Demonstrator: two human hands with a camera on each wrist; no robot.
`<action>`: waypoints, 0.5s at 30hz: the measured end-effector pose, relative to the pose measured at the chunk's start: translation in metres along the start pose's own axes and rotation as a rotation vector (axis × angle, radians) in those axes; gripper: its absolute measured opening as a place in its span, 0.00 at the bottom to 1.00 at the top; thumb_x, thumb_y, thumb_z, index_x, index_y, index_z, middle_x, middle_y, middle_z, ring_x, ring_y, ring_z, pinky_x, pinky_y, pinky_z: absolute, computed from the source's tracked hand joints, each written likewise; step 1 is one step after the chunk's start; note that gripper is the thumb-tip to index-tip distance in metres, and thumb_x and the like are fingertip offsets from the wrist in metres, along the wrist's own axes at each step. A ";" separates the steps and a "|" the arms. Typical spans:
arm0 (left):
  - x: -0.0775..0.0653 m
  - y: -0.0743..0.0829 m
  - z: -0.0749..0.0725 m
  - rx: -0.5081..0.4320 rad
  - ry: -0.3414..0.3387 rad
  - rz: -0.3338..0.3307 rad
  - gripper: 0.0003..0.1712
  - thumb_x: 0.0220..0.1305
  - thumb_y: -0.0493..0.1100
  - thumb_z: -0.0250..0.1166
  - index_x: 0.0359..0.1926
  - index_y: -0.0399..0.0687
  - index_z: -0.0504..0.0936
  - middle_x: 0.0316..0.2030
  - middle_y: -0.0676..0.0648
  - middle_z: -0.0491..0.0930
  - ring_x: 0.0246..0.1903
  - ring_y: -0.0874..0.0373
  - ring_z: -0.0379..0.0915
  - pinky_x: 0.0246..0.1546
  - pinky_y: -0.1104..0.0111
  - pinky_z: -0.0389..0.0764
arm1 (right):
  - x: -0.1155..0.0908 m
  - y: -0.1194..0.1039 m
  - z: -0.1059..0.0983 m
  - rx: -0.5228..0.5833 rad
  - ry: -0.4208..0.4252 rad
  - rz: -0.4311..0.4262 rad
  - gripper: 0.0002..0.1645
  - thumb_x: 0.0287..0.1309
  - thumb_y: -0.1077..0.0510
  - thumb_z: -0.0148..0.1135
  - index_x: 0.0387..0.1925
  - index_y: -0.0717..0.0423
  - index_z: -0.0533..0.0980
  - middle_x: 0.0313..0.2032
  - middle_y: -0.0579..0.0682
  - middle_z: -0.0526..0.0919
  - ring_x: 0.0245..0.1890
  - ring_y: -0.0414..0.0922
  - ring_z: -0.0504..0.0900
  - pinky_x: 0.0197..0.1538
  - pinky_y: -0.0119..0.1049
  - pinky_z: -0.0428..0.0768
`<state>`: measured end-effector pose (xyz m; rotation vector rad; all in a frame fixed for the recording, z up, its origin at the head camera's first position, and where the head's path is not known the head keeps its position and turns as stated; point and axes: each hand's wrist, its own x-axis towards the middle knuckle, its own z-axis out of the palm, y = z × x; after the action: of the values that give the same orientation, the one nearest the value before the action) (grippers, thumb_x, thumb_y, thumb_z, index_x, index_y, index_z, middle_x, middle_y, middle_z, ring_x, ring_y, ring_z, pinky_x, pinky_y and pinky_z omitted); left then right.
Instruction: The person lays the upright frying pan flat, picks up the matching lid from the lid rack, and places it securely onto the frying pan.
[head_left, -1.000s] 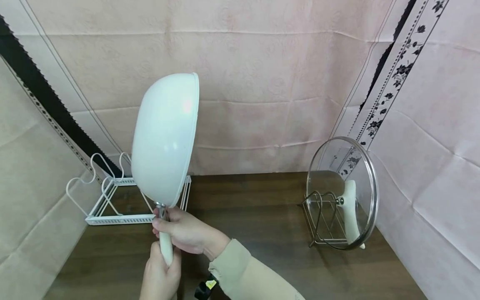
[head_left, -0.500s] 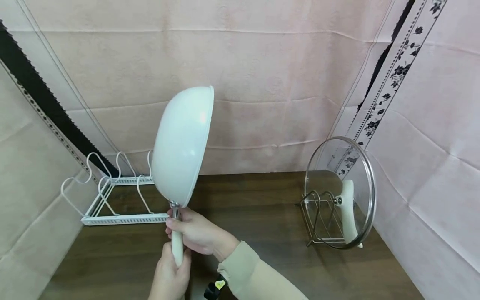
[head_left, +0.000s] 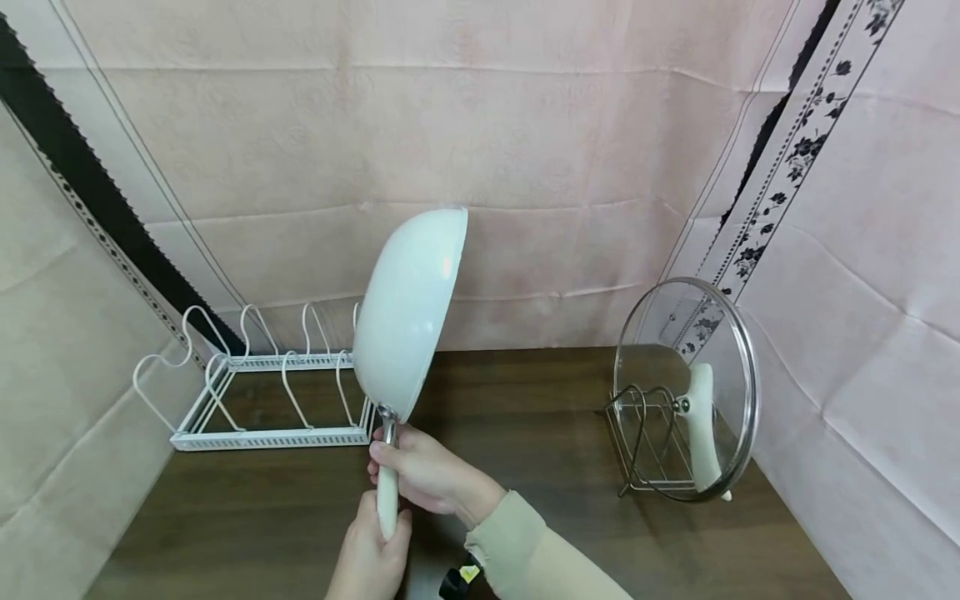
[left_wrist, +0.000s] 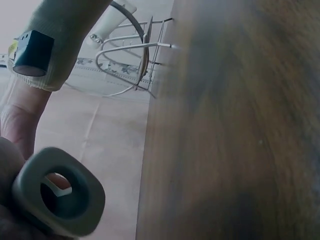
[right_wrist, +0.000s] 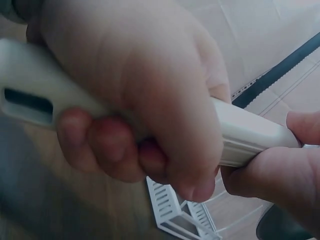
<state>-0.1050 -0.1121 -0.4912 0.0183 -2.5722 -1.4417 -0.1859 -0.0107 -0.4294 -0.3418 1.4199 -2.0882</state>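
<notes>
Left hand (head_left: 367, 552), right hand (head_left: 433, 477): both gripping glossy-white round pan (head_left: 405, 312) by pale handle (head_left: 387, 502); I judge positioning; next needs steadiness.

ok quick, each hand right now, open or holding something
Left hand: holding the lower end of the handle on the white wok.
Right hand: holding that handle nearer the wok.

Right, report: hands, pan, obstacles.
Left hand and right hand gripping handle. White pan held on edge, opening rightward. No plain obstruction; white rack partly behind pan in head view.
</notes>
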 end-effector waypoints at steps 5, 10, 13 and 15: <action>0.000 -0.001 0.005 -0.019 -0.036 -0.011 0.14 0.62 0.40 0.65 0.43 0.36 0.71 0.25 0.50 0.71 0.26 0.57 0.67 0.29 0.64 0.71 | -0.001 0.004 -0.008 0.011 0.015 0.021 0.09 0.71 0.63 0.48 0.49 0.61 0.63 0.35 0.52 0.67 0.38 0.47 0.69 0.47 0.39 0.70; 0.000 -0.004 0.007 -0.037 -0.063 -0.006 0.15 0.62 0.40 0.65 0.44 0.36 0.71 0.26 0.50 0.71 0.27 0.58 0.67 0.29 0.65 0.70 | -0.002 0.008 -0.012 0.019 0.021 0.026 0.08 0.71 0.62 0.48 0.47 0.60 0.63 0.34 0.52 0.67 0.38 0.47 0.68 0.47 0.39 0.69; 0.001 -0.005 0.008 -0.045 -0.068 0.014 0.14 0.62 0.39 0.65 0.43 0.37 0.72 0.25 0.51 0.71 0.27 0.58 0.67 0.29 0.66 0.70 | -0.002 0.010 -0.013 0.025 0.034 0.009 0.07 0.71 0.62 0.48 0.46 0.60 0.63 0.34 0.53 0.68 0.37 0.47 0.68 0.47 0.39 0.70; 0.001 -0.005 0.008 -0.055 -0.080 0.013 0.14 0.61 0.38 0.65 0.43 0.37 0.72 0.25 0.51 0.70 0.26 0.58 0.67 0.29 0.66 0.70 | -0.002 0.011 -0.014 0.034 0.042 -0.002 0.06 0.70 0.62 0.49 0.44 0.59 0.63 0.33 0.53 0.67 0.37 0.46 0.68 0.47 0.39 0.70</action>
<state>-0.1080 -0.1078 -0.4994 -0.0659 -2.5891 -1.5376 -0.1878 -0.0012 -0.4445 -0.2869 1.4072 -2.1301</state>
